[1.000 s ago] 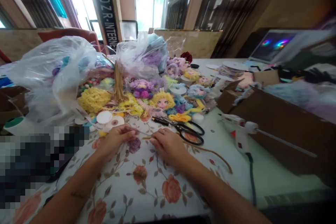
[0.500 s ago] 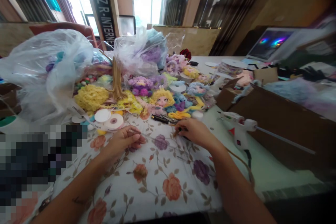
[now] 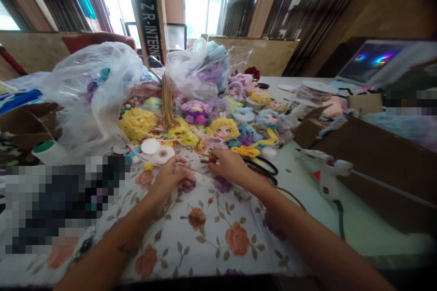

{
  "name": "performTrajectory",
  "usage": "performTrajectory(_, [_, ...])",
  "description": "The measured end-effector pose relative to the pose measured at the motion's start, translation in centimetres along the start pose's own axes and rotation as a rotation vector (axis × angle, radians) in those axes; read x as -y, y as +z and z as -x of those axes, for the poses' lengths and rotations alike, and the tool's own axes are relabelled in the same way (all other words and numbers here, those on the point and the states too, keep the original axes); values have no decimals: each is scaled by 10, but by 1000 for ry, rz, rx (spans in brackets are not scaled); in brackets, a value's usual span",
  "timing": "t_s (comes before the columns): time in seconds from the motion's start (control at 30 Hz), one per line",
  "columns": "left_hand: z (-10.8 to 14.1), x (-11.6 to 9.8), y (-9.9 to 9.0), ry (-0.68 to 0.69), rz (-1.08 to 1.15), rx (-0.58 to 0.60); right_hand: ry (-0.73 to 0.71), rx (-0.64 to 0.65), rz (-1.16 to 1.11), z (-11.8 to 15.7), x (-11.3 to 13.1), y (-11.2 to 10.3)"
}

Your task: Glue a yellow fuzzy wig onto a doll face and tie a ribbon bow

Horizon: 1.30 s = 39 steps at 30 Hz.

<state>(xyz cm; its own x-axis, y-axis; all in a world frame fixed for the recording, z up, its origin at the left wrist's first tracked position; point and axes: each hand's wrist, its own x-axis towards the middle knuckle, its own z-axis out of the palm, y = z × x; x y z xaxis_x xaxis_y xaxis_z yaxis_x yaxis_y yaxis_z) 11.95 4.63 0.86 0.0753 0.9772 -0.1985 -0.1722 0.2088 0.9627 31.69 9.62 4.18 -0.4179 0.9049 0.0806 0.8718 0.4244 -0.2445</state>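
My left hand (image 3: 172,175) is curled with thumb and fingers together above the flowered cloth (image 3: 191,245); what lies in its fingers is too blurred to name. A faint, see-through strip seems to stretch from it toward my right hand (image 3: 227,166). My right hand is closed round a brown cord, whose short ends (image 3: 209,159) stick out on its left side; a longer brown length (image 3: 292,194) shows behind the wrist. Black scissor handles (image 3: 268,166) lie just right of that hand, their blades hidden. A yellow-haired doll head (image 3: 223,131) sits just beyond it.
White ribbon rolls (image 3: 164,153) lie past my left hand, near a yellow fluffy ball (image 3: 138,125). Plastic bags (image 3: 116,77) and a bundle of brown stems (image 3: 167,100) stand behind. At right are a glue gun (image 3: 327,168) and a cardboard box (image 3: 382,168).
My right hand has moved up and away, with the brown ends now pointing left. The black scissor handles now show to its right. My left hand has risen slightly; the camera view has shifted left.
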Motion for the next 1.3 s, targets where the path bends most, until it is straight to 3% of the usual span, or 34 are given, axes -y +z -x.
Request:
performTrajectory(0.2, [-9, -3, -21, 194, -313, -214, -13, 8, 43, -19, 8, 14])
performTrajectory(0.4, [-7, 0, -15, 386, -645, -323, 106, -156, -13, -8, 4, -1])
performTrajectory(0.5, [-5, -1, -8, 415, -944, -321, 138, -201, -130, 5, 4, -11])
performTrajectory(0.63, [-1, -3, 3, 402, -1222, -280, 126, -103, -466, 20, 8, -14])
performTrajectory(0.7, [1, -4, 9, 473, -1123, -258, 153, -39, -686, 25, 10, -13])
performTrajectory(0.77, [4, -4, 15, 505, -851, -177, 170, 13, -871, 28, 12, -11])
performTrajectory(0.87, [6, -2, 21, 387, -426, -14, 136, 85, -964, 31, 15, -6])
performTrajectory(0.97, [5, 1, 22, 316, -304, -5, 67, 87, -825, 30, 13, -1])
performTrajectory(1.1, [4, 5, 18, 261, -147, -78, -13, -159, -479, 17, 0, 9])
performTrajectory(1.2, [4, 7, 16, 194, -59, -66, -157, -189, -324, 5, -5, 16])
performTrajectory(1.3, [6, 7, 15, 175, -74, -65, -216, -252, -231, 7, -5, 5])
